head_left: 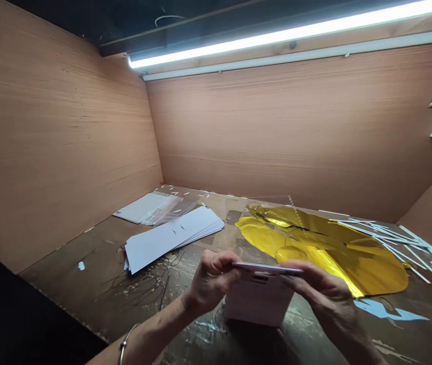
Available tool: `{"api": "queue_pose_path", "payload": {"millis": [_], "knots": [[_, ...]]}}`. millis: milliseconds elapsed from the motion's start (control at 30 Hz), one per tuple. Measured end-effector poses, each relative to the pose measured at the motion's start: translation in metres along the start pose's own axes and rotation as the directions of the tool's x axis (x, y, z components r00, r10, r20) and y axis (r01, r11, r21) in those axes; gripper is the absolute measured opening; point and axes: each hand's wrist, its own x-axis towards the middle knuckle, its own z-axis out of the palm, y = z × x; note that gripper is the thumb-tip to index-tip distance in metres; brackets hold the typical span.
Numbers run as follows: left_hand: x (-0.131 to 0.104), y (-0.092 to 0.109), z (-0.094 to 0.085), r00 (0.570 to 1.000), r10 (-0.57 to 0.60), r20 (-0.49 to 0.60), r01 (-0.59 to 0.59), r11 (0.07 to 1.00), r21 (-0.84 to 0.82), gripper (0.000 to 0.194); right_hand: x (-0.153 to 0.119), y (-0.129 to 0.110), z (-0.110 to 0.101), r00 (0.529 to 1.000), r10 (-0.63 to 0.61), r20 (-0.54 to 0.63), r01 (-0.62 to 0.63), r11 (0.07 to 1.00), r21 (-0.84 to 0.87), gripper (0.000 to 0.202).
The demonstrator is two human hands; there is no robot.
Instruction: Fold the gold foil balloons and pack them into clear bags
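Between my two hands is a white card (259,299) with a slot near its upper edge, held upright just above the table. My left hand (216,276) pinches its upper left corner, fingers closed. At the upper right corner my right hand (322,286) grips the same card between thumb and fingers. The card's top edge is folded or layered; which of these I cannot tell. Beyond my left hand lies a fanned stack of long white cards (170,238) with small dark marks. Shiny gold foil balloons (326,243) lie flat beyond my right hand.
Clear plastic sleeves with a white sheet (145,207) lie at the back left. Thin white sticks (417,248) are scattered at the right, and torn white paper (391,309) lies near the foil. Dark threads (155,279) spread over the table. Wooden panels (277,126) enclose it.
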Motion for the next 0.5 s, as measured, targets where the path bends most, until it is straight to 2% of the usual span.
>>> {"api": "queue_pose_path", "payload": {"millis": [100,367,433,500], "knots": [[-0.006,-0.003,0.001,0.999,-0.031,-0.011,0.031,0.998,0.055,0.008,-0.002,0.0,0.0,0.999,-0.038,0.033,0.039,0.998,-0.05,0.018],[-0.022,-0.037,0.009,0.991,-0.081,0.11,0.093,0.99,-0.106,0.019,-0.008,0.033,0.015,0.972,0.06,0.225,-0.106,0.974,0.199,0.024],[-0.024,-0.047,0.01,0.99,-0.104,0.092,0.11,0.992,-0.06,0.018,-0.008,0.043,0.018,0.964,0.067,0.258,-0.113,0.979,0.167,0.025],[-0.024,-0.053,0.01,0.996,-0.061,0.068,0.058,0.997,0.044,0.014,-0.007,0.051,0.021,0.962,0.029,0.27,-0.053,0.995,0.082,0.024]]}}
